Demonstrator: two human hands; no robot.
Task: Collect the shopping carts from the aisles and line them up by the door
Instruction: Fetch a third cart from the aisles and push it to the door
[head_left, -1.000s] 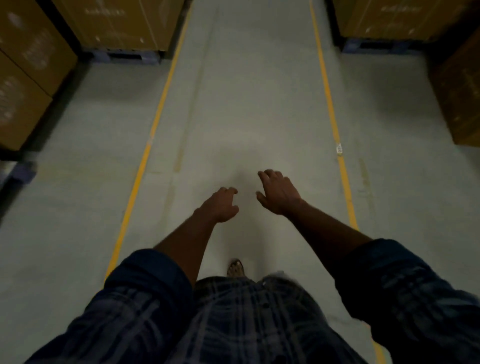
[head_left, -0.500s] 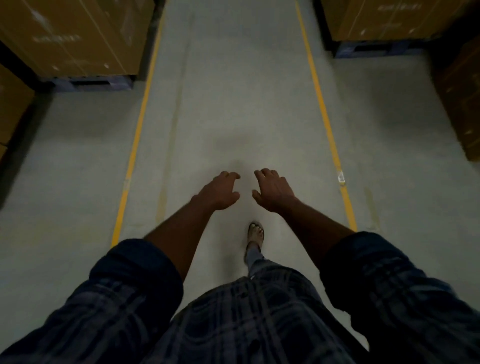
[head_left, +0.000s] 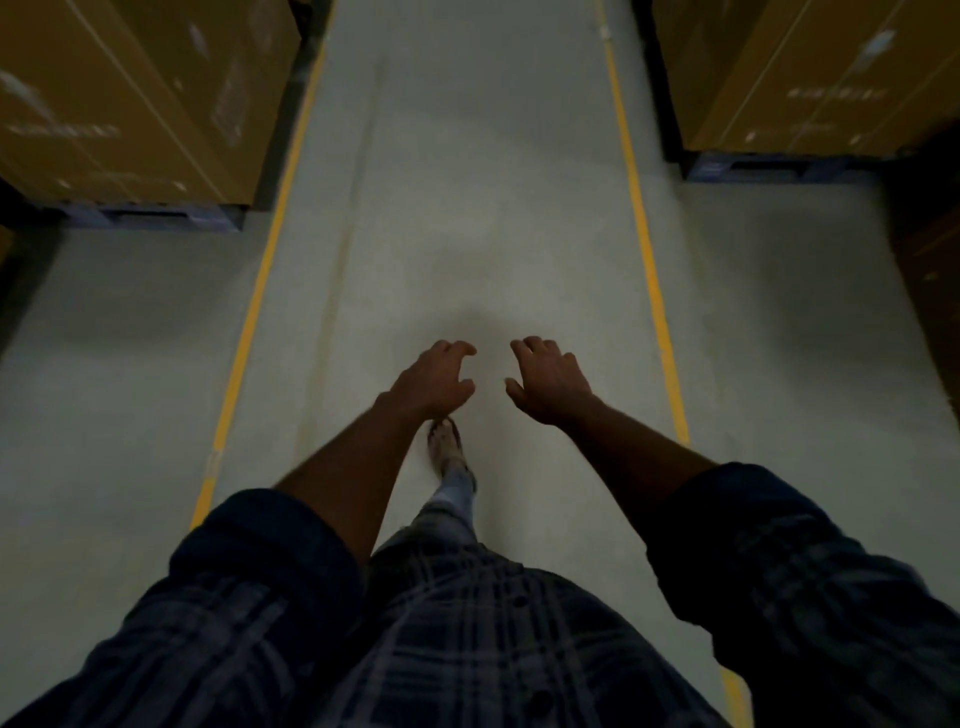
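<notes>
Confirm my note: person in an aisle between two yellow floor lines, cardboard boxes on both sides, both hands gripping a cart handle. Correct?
One error: the head view shows no cart. The left hand and right hand hold nothing, fingers loosely curled. The yellow lines and cardboard boxes are as noted.

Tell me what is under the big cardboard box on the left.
A bluish pallet shows beneath the cardboard box, resting on the floor. Only its front edge is visible; the box covers the rest.
</notes>
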